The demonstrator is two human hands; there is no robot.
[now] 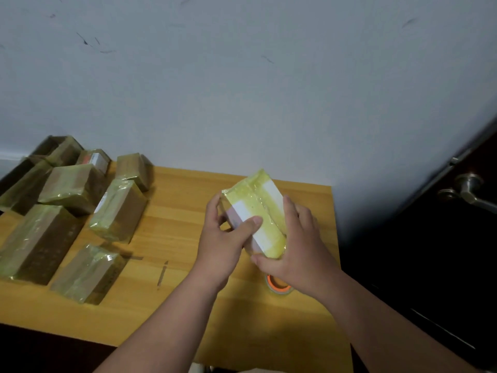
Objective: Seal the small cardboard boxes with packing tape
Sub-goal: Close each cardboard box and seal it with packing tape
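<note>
- the small box (255,214), white with yellowish tape over its top face, is held tilted above the wooden surface (172,211), near its right edge by the wall.
- left hand (226,238): its grip is clamped on the box's left side, thumb pressing on the taped top, fingers curled behind.
- right hand (290,246): its grip wraps the right side and lower end, thumb under the near corner, fingers lying flat along the tape.
- risk: the tape looks wrinkled along the middle seam; pressing unevenly could lock in creases or leave an edge lifted, so the seal would peel.
- risk: glossy tape makes a slick hold; if either grip loosens while the box is turned, it could slip and drop onto the tape roll (279,286) lying right below the right wrist.
- risk: setting it down carelessly could knock into the sealed boxes (80,211) piled at the left, though they sit well apart now.
</note>
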